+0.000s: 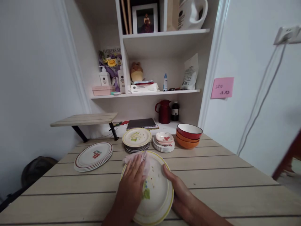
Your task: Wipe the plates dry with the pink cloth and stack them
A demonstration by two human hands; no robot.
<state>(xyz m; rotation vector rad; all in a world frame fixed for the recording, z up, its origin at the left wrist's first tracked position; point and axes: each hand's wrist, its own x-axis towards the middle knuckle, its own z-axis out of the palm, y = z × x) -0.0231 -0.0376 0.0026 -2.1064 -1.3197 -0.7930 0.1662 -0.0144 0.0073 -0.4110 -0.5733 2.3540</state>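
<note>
A cream plate [157, 194] with a yellow rim and a green leaf pattern is at the near middle of the table. My right hand [182, 191] grips its right edge, thumb on the rim and fingers underneath. My left hand [131, 180] lies over the upper left of the plate, its fingers stretched along a pale pink cloth [147, 163] pressed to the surface. Part of the cloth is hidden under that hand. Just beyond stands a stack topped by a similar yellow-rimmed plate [137, 137], with dark-edged plates below.
Oval plates [94, 156] are stacked at the left, near a small raised shelf [84, 119]. Small dishes [164, 142] and red and orange bowls [188, 136] stand at the back right. Behind them are a closed laptop-like slab [141, 123] and a red jug [164, 112].
</note>
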